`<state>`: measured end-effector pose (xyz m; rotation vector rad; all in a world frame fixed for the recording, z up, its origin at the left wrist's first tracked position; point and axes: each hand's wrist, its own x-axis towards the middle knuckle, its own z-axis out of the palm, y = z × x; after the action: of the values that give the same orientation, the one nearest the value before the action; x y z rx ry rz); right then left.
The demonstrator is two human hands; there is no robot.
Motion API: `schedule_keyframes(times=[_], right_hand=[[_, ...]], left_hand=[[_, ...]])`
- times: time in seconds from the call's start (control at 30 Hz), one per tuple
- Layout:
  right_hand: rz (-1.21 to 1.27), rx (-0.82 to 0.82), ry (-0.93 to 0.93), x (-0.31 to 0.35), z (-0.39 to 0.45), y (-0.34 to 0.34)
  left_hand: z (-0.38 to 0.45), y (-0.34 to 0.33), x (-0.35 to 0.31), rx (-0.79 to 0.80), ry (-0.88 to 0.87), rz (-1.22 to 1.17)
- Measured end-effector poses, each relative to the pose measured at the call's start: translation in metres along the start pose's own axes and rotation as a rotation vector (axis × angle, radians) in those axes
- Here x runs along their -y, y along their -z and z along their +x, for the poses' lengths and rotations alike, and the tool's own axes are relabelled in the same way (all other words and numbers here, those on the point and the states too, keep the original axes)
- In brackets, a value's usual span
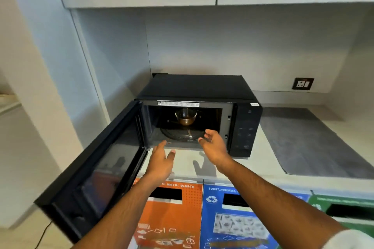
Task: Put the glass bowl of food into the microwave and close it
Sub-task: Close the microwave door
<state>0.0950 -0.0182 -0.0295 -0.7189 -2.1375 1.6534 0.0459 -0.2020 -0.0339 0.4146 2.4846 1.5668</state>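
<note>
Fingers of both hands spread, holding nothing: left hand [162, 157] just outside microwave [199, 91] sill, right hand [212, 143] at cavity mouth. Door [97, 168] swung fully open to left. Glass bowl [185, 116] upright, rim up, on turntable [182, 133] towards back of cavity, apart from fingertips. Free room all round bowl; counter [186, 162] in front.
</note>
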Motion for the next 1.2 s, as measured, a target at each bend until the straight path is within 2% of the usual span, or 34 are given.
schedule_keyframes(times=[0.13, 0.27, 0.4, 0.6, 0.8, 1.07, 1.2], right_hand=[[-0.112, 0.025, 0.050, 0.003, -0.041, 0.009], [-0.218, 0.030, 0.126, -0.001, -0.058, 0.021], [-0.329, 0.019, 0.218, 0.001, -0.053, 0.044], [-0.549, -0.026, 0.373, 0.026, -0.019, 0.104], [-0.923, -0.101, 0.553, 0.048, 0.029, 0.153], [-1.184, 0.073, 0.532, 0.047, 0.077, 0.166], [-1.244, 0.022, 0.556, 0.028, 0.088, 0.165]], left_hand=[[-0.029, 0.037, -0.012, -0.013, -0.020, 0.100], [-0.052, 0.076, -0.014, -0.073, -0.134, 0.333], [-0.073, 0.118, -0.015, -0.157, -0.191, 0.568], [-0.101, 0.152, -0.023, -0.252, -0.167, 0.884], [-0.116, 0.154, -0.030, -0.344, -0.023, 1.045], [-0.125, 0.129, -0.020, -0.390, 0.145, 1.132], [-0.127, 0.120, -0.016, -0.415, 0.116, 1.172]])
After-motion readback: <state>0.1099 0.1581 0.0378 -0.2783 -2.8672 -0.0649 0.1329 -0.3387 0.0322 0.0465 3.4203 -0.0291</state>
